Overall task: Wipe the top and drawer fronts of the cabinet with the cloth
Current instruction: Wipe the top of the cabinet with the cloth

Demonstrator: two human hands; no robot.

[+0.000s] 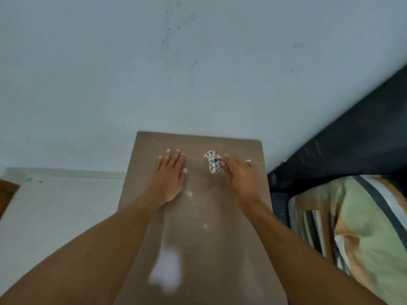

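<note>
The brown wooden cabinet top stretches away from me toward the wall, with pale dusty smears and a glare patch near its front. My left hand lies flat on it, palm down, fingers spread, left of centre. My right hand rests on the right side with its fingers closed on a crumpled checked cloth, which bunches out past the fingertips onto the wood. The drawer fronts are out of sight below the top.
A pale blue-grey wall stands right behind the cabinet. A black bed frame and a striped green pillow crowd its right side. Light floor lies to the left, with a brown wooden piece at the far left edge.
</note>
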